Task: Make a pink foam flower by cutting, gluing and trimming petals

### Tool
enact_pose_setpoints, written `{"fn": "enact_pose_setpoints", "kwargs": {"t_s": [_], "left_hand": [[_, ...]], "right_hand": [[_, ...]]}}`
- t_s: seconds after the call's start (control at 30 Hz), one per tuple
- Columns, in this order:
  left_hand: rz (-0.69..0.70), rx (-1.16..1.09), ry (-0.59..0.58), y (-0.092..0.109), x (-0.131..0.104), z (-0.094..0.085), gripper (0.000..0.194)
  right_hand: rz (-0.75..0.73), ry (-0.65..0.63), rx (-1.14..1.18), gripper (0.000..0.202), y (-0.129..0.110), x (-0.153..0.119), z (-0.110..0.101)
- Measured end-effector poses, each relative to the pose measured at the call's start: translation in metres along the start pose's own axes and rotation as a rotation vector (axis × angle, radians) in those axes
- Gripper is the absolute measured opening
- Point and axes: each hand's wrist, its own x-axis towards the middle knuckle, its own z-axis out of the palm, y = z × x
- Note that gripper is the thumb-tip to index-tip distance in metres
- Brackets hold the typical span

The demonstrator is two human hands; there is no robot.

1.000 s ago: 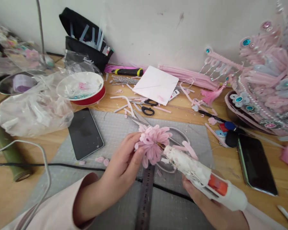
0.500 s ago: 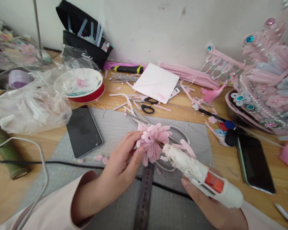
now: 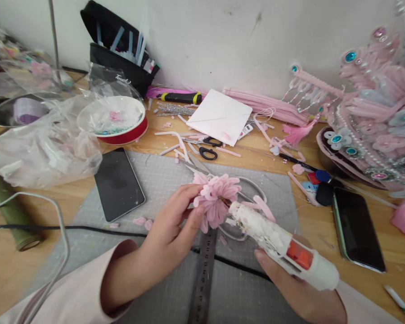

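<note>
Between the thumb and fingers of my left hand [image 3: 170, 238] is a pink pipe-cleaner flower [image 3: 216, 198] with many looped petals. My right hand [image 3: 293, 283] is wrapped round a white hot glue gun [image 3: 273, 236] with an orange-red part in its side. The gun's nozzle points left and meets the middle of the flower; whether glue is coming out is too small to tell. Under the flower a steel ruler [image 3: 204, 279] lies on the grey cutting mat [image 3: 162, 274]. Scissors with grey handles [image 3: 256, 184] lie partly hidden behind the flower.
A tablet-like dark device [image 3: 119, 184] lies left, a phone [image 3: 357, 229] right. Behind are black-handled scissors [image 3: 208, 153], white card [image 3: 219, 117], a red-and-white bowl [image 3: 141, 128] and a black case [image 3: 118, 67]. A beaded pink headpiece [image 3: 384, 121] stands right. A black cable [image 3: 97, 231] crosses the mat.
Almost nothing differs. The glue gun's rear end has shifted slightly up and left, while its nozzle stays at the flower. The view has moved a little.
</note>
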Motion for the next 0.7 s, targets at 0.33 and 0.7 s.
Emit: {"fn": "enact_pose_setpoints", "kwargs": {"t_s": [0.33, 0.7], "left_hand": [[-0.013, -0.047, 0.013, 0.001, 0.0, 0.001, 0.024], [-0.184, -0.205, -0.017, 0.003, 0.005, 0.005, 0.008]], "right_hand": [[-0.365, 0.082, -0.428, 0.009, -0.015, 0.01, 0.006], [-0.083, 0.012, -0.091, 0.014, -0.005, 0.001, 0.004]]}}
